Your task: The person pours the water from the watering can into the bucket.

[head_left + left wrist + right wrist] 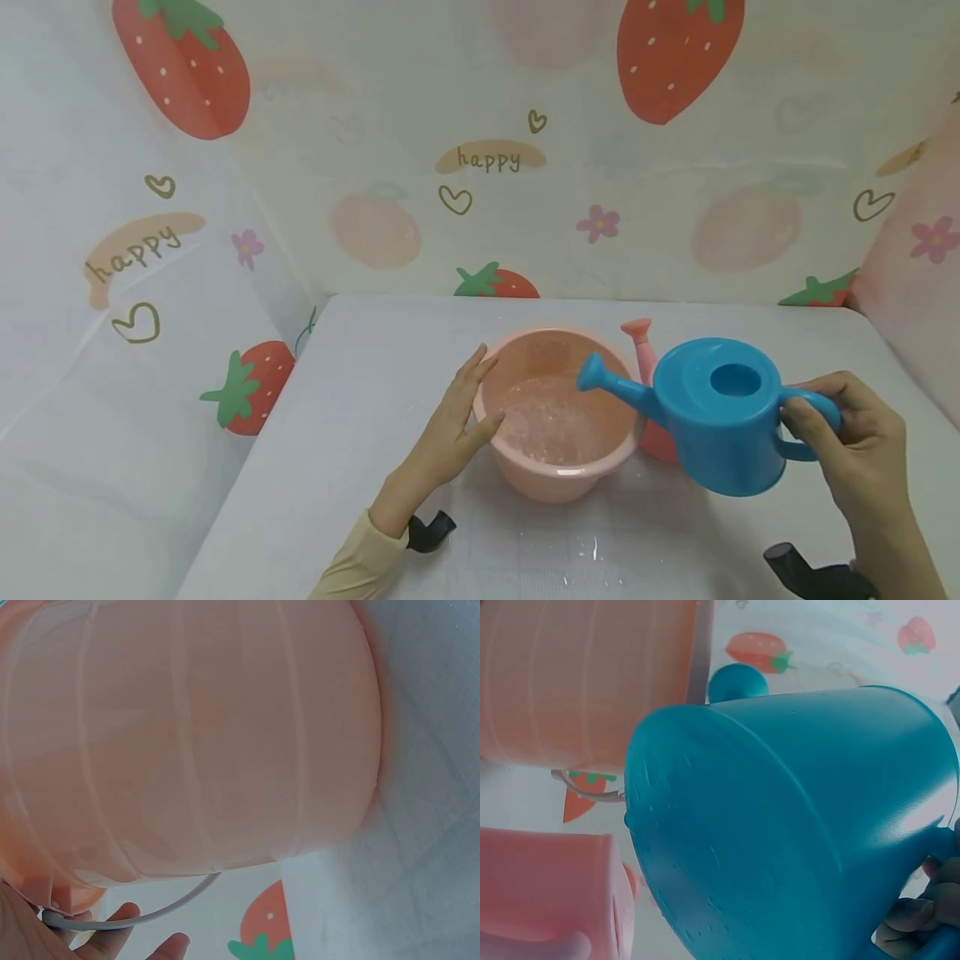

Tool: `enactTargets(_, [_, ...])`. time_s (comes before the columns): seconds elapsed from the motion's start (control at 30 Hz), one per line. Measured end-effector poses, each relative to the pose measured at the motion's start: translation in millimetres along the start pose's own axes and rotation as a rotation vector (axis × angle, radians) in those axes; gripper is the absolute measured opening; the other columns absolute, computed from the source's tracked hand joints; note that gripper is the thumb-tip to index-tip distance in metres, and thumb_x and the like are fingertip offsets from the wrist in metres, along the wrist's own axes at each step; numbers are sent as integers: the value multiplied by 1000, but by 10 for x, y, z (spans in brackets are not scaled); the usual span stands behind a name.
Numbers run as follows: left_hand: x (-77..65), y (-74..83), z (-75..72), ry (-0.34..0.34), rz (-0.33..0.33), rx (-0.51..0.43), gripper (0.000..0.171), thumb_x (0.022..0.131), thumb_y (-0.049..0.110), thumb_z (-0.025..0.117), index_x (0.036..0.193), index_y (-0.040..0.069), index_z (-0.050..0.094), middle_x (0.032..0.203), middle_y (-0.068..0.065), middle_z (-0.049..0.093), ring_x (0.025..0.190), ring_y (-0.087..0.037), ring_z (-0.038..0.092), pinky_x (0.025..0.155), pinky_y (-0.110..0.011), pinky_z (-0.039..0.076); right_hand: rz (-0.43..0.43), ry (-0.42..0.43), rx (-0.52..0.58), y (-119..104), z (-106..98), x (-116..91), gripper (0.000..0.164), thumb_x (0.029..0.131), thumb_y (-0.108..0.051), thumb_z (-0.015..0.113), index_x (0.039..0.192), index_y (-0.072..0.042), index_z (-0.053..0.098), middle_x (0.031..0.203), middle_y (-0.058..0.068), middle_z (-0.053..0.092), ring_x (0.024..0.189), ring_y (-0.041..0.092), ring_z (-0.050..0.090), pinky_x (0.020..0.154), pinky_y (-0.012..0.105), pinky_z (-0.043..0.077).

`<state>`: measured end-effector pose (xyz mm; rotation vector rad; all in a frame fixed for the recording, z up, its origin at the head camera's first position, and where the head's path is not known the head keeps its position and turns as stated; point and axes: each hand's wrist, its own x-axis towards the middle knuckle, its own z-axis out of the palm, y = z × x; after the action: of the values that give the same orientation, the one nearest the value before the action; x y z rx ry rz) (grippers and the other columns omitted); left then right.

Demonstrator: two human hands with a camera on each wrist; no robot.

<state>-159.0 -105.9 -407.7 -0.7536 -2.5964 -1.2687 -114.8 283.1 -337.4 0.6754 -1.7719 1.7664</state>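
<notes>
The blue, round plastic watering can (723, 454) is up in the air, in the right hand (862, 442). That hand has its fingers curled round the can's handle. The can's spout tip looks to be over the peach-pink, round plastic tub (551, 483). The left hand (450, 429) is spread out, with nearly straight fingers, and rests on the tub's rim (it touches but does not grab).

I think the lifting is done, because the can is off the white, flat table (360, 375). There is clear water (555, 417) in the tub, and little drops cling to the can's bottom. I can't see water coming out of the spout, so I don't think it is pouring. How much is inside the can, I can't tell. Putting the can down is not done yet.

There are 2 watering cans: the blue 1, and a pink plastic watering can (547, 889) on the table, near the tub. There is 1 tub, with 1 thin grey curved handle (174, 906). I see 2 hands and 1 table.
</notes>
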Motion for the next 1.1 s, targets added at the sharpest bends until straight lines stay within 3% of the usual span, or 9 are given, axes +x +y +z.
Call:
enactTargets(0.33, [-6, -1, -4, 5, 6, 4, 63, 93, 50, 42, 147, 28, 20, 155, 6, 9, 142, -20, 15, 105, -58, 26, 3, -15, -55, -11, -9, 3, 16, 80, 25, 47, 89, 16, 56, 85, 3, 69, 79, 6, 68, 73, 13, 50])
enactTargets(0.7, [-2, 9, -3, 2, 10, 7, 63, 93, 49, 42, 147, 25, 20, 155, 6, 9, 142, -20, 14, 105, -57, 26, 5, -15, -84, -21, -20, -1, 16, 79, 25, 48, 90, 15, 56, 85, 2, 69, 76, 5, 66, 72, 12, 50])
enactTargets(0.9, [-1, 25, -7, -2, 7, 3, 63, 93, 47, 43, 147, 24, 21, 155, 6, 9, 142, -20, 14, 105, -58, 25, 23, -5, -205, -44, -17, -21, 15, 80, 23, 50, 88, 12, 57, 83, -2, 68, 72, 3, 64, 71, 11, 50])
enactTargets(1.1, [0, 26, -2, 3, 6, -2, 63, 93, 47, 43, 147, 25, 21, 155, 6, 9, 142, -20, 15, 105, -58, 25, 30, -3, -194, -46, -20, -18, 15, 80, 23, 50, 89, 14, 57, 83, 0, 67, 69, 6, 61, 71, 10, 49])
